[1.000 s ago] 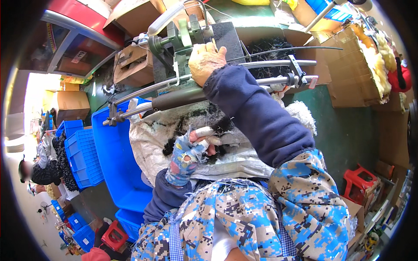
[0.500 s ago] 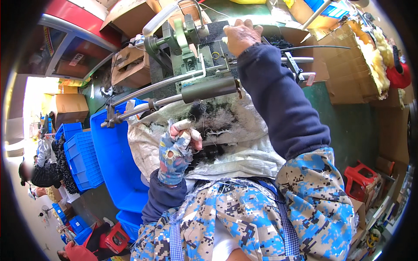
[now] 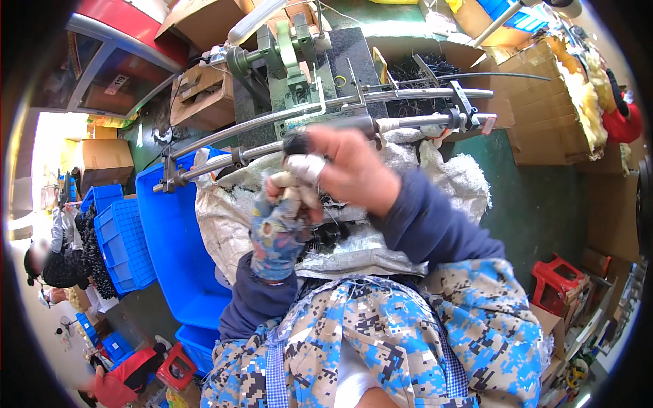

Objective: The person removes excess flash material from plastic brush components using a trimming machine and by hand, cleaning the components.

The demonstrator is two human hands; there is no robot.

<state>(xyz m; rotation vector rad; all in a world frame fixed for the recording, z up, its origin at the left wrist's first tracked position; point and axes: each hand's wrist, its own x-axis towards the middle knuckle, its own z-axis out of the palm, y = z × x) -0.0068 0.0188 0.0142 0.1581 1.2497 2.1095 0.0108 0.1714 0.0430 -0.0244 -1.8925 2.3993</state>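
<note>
My left hand (image 3: 280,228), in a patterned fingerless glove, is raised over a white woven sack (image 3: 381,245) full of black bristly pieces (image 3: 332,234). Its fingers are closed around a small bundle of them. My right hand (image 3: 343,170) has a taped finger and meets the left hand just above it, pinching a dark tuft (image 3: 296,144) at its fingertips. Both hands are blurred. Right behind them stand a green machine (image 3: 292,47) and its long metal rails (image 3: 326,112).
Blue plastic crates (image 3: 163,231) stand to my left, beside the sack. Cardboard boxes (image 3: 551,102) line the right and the back. A red stool (image 3: 558,279) is at lower right. Another person (image 3: 54,265) sits at far left.
My right hand has come back from the machine's top down to my left hand, now holding a dark tuft. The left hand has risen slightly.
</note>
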